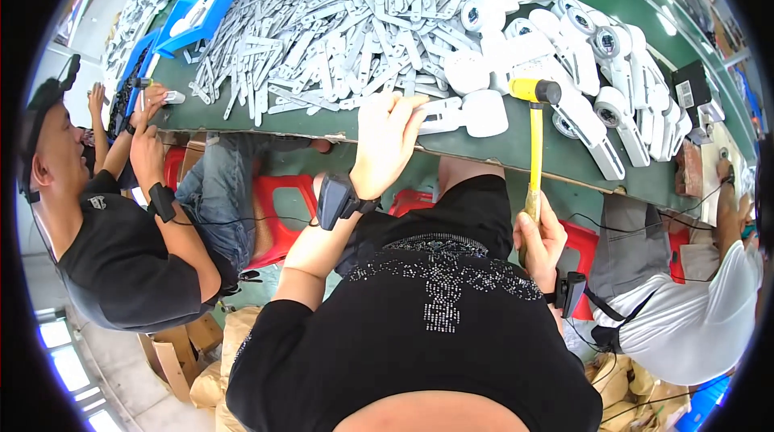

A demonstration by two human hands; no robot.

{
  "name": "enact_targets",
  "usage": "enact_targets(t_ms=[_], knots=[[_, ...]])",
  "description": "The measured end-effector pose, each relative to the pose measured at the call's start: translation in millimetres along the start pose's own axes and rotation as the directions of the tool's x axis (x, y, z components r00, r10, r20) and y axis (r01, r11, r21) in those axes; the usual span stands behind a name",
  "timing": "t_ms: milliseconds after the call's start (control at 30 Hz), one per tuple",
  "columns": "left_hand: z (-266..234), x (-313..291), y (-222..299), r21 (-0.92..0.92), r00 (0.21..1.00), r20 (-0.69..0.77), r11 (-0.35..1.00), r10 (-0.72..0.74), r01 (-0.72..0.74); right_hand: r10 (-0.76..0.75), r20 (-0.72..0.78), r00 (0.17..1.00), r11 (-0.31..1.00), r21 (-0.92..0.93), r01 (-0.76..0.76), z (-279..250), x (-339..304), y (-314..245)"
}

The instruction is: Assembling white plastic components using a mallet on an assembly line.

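My left hand (384,142) is closed on the narrow end of a white plastic housing (484,114), which lies at the near edge of the green table. The housing's broad rounded end points right, and its slim section looks like an open channel. In my right hand (542,234) is a mallet (536,146) with a yellow handle, gripped low down. Its yellow and black head stands up over the table, just right of the housing and apart from it in the picture. Behind my left hand spreads a large heap of flat grey strips (355,37).
Several white housings with round ends (592,69) are piled at the right. A blue tray (201,13) stands at the far left. One co-worker (121,247) sits at left holding a small hammer; another in white (677,311) sits at right. Red stools (282,218) stand below the table (314,122).
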State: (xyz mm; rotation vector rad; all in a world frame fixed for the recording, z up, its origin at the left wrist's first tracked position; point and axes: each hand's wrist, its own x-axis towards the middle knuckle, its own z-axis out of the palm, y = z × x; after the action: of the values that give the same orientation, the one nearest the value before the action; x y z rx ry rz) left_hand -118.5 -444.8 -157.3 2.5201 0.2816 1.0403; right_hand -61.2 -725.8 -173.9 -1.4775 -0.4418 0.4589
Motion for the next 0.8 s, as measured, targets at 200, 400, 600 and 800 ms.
enact_targets(t_ms=[200,400,600,800], knots=[[-9.0,-6.8,-2.1,-0.164,0.995,0.052,0.982,-0.082,0.09,-0.023,0.018,1.0,1.0,-0.011,0.023,4.6,0.3,-3.2],[-7.4,-7.1,-4.2,-0.159,0.998,0.049,0.986,-0.046,0.054,-0.003,0.026,1.0,1.0,-0.024,0.003,5.1,-1.1,-1.7],[-14.1,-3.3,-7.8,-0.039,0.992,0.129,0.999,0.002,0.003,-0.039,0.035,0.999,0.998,-0.051,0.04,4.7,-3.3,2.9],[-23.8,3.5,-15.1,0.004,0.964,0.243,0.994,0.105,-0.109,0.023,0.178,0.984,0.96,-0.277,0.028,7.8,2.1,-11.0]])
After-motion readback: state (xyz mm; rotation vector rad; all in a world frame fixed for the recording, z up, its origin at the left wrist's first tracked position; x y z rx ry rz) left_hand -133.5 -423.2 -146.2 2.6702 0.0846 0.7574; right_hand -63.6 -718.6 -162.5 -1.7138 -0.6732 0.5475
